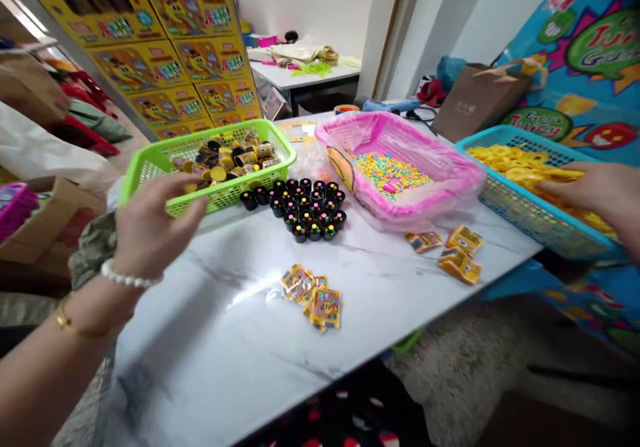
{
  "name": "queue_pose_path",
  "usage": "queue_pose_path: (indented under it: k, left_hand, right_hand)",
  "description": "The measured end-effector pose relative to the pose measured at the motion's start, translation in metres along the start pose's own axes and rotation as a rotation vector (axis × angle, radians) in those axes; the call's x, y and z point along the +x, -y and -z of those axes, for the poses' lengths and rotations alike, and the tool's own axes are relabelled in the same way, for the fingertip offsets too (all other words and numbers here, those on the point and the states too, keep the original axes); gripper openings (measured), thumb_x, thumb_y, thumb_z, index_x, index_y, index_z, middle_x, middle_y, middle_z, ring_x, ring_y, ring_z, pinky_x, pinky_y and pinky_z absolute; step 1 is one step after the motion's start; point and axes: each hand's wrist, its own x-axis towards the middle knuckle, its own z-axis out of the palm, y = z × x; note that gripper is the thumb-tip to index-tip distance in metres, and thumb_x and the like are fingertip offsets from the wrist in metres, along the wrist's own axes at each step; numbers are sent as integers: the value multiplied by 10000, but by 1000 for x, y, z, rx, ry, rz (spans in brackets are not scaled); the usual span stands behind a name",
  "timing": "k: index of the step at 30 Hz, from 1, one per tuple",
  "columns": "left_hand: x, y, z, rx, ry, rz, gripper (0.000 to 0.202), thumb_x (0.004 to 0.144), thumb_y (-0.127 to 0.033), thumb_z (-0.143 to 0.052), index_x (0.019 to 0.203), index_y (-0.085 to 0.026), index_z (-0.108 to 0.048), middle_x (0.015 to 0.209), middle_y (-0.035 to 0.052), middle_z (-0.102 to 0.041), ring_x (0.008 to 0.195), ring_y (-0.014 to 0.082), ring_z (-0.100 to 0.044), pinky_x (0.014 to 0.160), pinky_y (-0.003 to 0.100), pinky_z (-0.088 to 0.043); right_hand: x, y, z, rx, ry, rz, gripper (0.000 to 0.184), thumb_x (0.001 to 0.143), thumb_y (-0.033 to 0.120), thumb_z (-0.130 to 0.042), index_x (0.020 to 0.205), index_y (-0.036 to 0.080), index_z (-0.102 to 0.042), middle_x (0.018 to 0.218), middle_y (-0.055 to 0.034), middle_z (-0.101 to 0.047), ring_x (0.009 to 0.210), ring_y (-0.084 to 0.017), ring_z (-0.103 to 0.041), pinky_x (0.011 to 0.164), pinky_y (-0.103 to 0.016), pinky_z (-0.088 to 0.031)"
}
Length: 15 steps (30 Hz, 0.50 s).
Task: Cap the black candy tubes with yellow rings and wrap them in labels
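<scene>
Your left hand (150, 223) curls loosely at the front wall of the green mesh basket (150, 160). Its fingers are blurred, so I cannot tell if it grips anything. Your right hand (597, 193) lies flat, fingers stretched out, on the yellow discs (505, 160) in the blue basket (520, 210). Round black cups (300, 207) cluster on the glossy marble table (225, 340).

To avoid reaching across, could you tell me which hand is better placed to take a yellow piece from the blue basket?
Right: the right hand lies on the yellow pieces in the blue basket; the left hand is at the green basket.
</scene>
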Motion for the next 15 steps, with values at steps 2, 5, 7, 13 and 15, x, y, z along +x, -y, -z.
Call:
queue_pose_path:
  k: [2,5,7,13,15]
  left_hand:
    - [-40,-27,-2,-87,164,-196,350,878,-358,-574,1159,-159,-642,1195,60,-672,1110,244,-632,991,399,-497]
    - [-96,-55,-9,-234,354,-384,324,898,-278,-569,1218,-227,-590,1239,70,-649,1126,231,-628,979,389,-524]
    - [-119,-65,-14,-269,440,-458,436,907,-236,-549,1340,-252,-500,1362,82,-571,1214,239,-574,1009,392,-510]
    - [-124,-78,-42,-151,425,-575,839,789,-552,-651,1507,-287,-306,1586,145,-268,1362,429,-382,1003,582,-468]
    - [-120,-85,-55,-136,407,-602,889,748,-644,-643,1502,-305,-313,1571,166,-292,1345,459,-389,984,639,-447]
  right_hand:
    - [3,-2,-5,-276,77,-6,435,618,434,-707,500,29,-603,1234,-291,-618,1242,-321,-527,617,-371,-181]
    - [1,3,-5,-224,-20,47,461,590,457,-664,525,4,-611,1144,-272,-666,1213,-305,-539,628,-396,-181]
    - [-2,7,2,-111,-68,5,461,585,450,-660,487,6,-586,1052,-247,-701,1148,-276,-571,634,-405,-205]
    - [-6,5,14,14,-210,-165,358,656,348,-683,518,37,-570,838,-243,-701,804,-187,-651,569,-330,-307]
    - [-5,-1,14,40,-247,-162,325,680,330,-679,581,31,-596,789,-224,-697,687,-147,-636,532,-302,-315]
